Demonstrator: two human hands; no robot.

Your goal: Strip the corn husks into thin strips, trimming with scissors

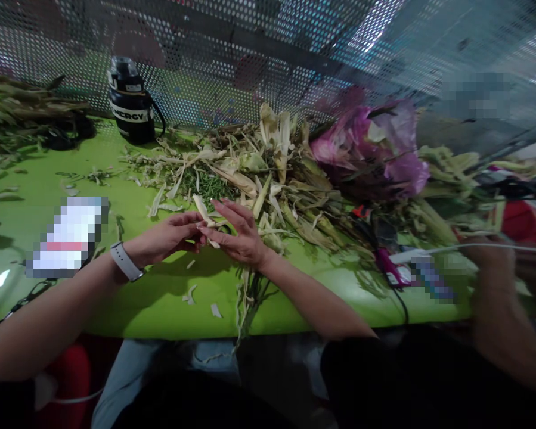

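My left hand [167,238] and my right hand [236,232] meet over the green table [160,298], both pinching a pale strip of husk [204,213] between their fingertips. A grey watch band sits on my left wrist [125,261]. Just beyond my hands lies a heap of pale husks and green stalks [259,173]. Loose husk scraps [191,293] lie on the table under my wrists, and a stringy stalk [245,298] hangs over the front edge.
A black bottle [131,101] stands at the back left by a perforated metal screen [205,47]. A purple plastic bag [370,143] rests on the heap at right. Another person's arm [500,310] reaches in at far right. More stalks [21,107] lie at far left.
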